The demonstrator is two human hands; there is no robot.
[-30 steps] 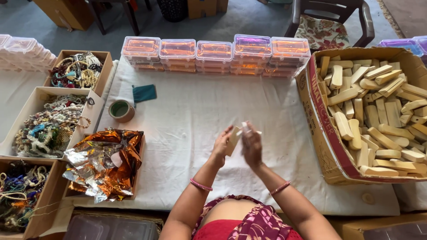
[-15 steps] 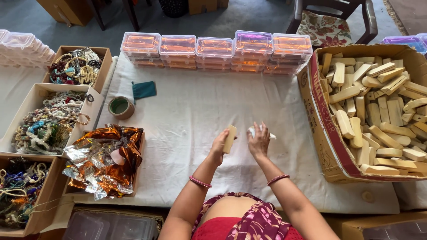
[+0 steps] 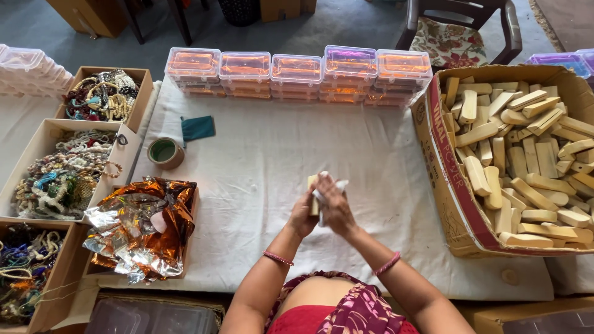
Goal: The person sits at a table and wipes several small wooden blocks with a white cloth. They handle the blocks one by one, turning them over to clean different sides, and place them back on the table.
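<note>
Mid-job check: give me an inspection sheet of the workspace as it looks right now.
Surface: table under a white cloth.
Job's things: wooden block and white cloth held between both hands; cardboard box of similar wooden blocks on the right.
Clutter: tape roll, teal pouch, crumpled foil, boxes of bead jewellery.
Grippers: left hand and right hand pressed together around the block.
Cables: nothing seen.
Surroundings: row of clear plastic cases, chair behind.
</note>
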